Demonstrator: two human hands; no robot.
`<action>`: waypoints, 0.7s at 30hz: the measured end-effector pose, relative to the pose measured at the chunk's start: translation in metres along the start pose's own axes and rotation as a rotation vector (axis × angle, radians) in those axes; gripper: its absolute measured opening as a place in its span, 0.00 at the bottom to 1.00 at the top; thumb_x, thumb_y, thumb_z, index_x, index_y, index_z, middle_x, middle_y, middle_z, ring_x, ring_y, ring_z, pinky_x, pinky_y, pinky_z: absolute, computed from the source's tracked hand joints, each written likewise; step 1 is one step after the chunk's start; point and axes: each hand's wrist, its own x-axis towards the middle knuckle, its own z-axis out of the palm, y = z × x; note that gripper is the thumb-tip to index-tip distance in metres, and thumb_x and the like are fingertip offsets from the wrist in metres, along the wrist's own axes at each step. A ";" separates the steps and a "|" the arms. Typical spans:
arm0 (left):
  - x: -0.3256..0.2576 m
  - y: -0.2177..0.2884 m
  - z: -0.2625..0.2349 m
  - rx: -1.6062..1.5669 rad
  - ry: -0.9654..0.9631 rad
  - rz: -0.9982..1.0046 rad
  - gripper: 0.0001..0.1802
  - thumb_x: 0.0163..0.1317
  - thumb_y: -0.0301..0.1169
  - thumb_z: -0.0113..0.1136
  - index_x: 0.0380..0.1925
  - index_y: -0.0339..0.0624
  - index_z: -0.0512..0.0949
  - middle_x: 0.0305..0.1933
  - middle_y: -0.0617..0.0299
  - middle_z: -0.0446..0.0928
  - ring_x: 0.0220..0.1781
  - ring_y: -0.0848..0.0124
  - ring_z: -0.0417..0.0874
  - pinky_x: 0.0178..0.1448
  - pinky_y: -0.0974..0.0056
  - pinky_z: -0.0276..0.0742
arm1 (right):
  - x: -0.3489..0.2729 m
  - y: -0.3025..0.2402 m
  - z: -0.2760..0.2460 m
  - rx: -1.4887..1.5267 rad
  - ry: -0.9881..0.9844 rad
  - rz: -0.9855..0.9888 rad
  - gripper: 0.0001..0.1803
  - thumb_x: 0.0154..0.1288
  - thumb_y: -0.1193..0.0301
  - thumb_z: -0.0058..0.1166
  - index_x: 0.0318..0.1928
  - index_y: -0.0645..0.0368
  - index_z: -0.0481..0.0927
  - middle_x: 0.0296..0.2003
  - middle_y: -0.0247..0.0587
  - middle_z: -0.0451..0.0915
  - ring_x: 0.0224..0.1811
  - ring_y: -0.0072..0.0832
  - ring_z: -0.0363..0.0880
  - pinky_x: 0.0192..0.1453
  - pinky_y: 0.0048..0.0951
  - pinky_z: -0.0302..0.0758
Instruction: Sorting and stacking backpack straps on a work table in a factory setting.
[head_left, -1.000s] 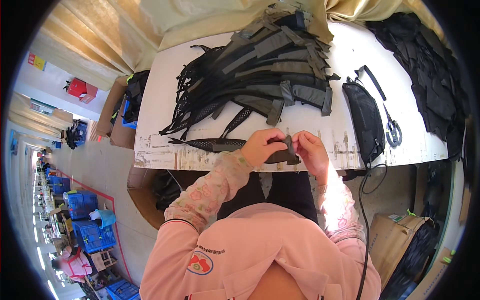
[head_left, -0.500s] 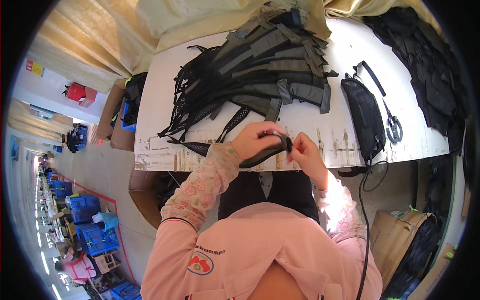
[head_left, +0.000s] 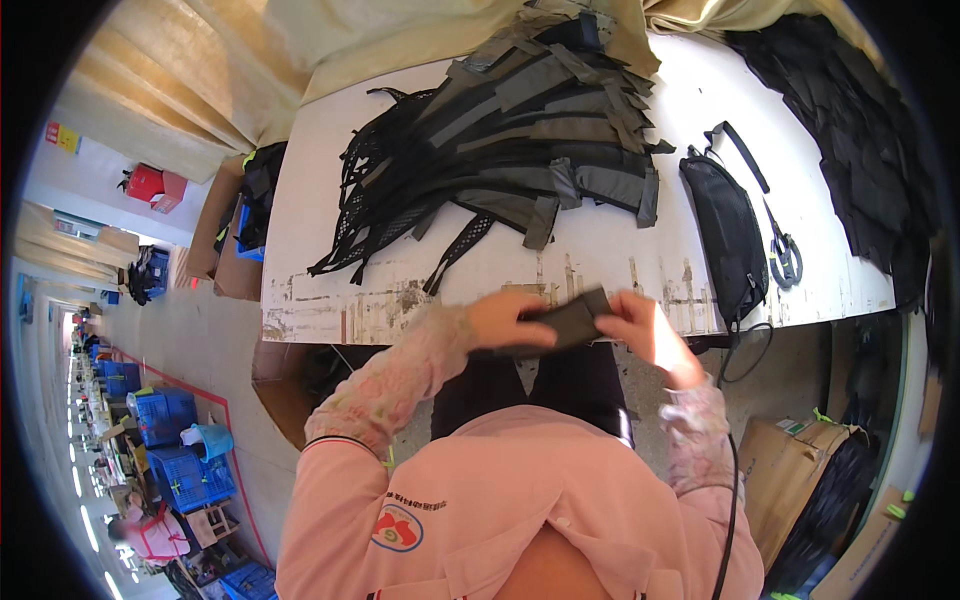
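Observation:
At the table's near edge I hold a dark grey-black fabric piece, its right end lifted and tilted toward me. My left hand is closed around its left part, and part of the piece is hidden under that hand. The thumb and fingers of my right hand pinch its right end. Just beyond my hands lies a fanned pile of similar grey-and-black fabric pieces with black mesh ends.
On the white table, right of the pile, lie a black zippered pouch and black-handled scissors. More dark fabric covers the far right. Cardboard boxes stand below right; blue crates are on the floor at left.
The held piece has come off the table toward me and now shows a flatter, wider end. Both hands have moved down slightly, my right hand also to the right.

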 end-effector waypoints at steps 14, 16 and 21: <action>-0.015 -0.040 0.088 0.602 -0.222 -0.236 0.16 0.60 0.40 0.59 0.45 0.45 0.79 0.39 0.51 0.81 0.43 0.52 0.82 0.48 0.53 0.77 | 0.154 -0.031 0.009 -0.372 0.892 -0.479 0.13 0.58 0.65 0.62 0.36 0.61 0.77 0.35 0.44 0.79 0.36 0.46 0.77 0.43 0.38 0.72; -0.028 0.000 0.059 0.405 -0.152 -0.141 0.18 0.60 0.40 0.59 0.46 0.43 0.78 0.41 0.50 0.80 0.46 0.52 0.81 0.50 0.53 0.76 | 0.158 -0.043 0.010 -0.420 0.824 -0.541 0.11 0.58 0.67 0.61 0.36 0.61 0.77 0.34 0.44 0.78 0.37 0.47 0.76 0.45 0.39 0.72; -0.028 0.036 -0.027 0.447 1.053 0.441 0.21 0.57 0.34 0.60 0.51 0.40 0.74 0.55 0.46 0.72 0.56 0.51 0.73 0.60 0.57 0.69 | 0.089 -0.065 0.033 -0.219 0.345 -0.757 0.06 0.58 0.77 0.57 0.37 0.62 0.77 0.31 0.45 0.77 0.34 0.46 0.76 0.39 0.35 0.73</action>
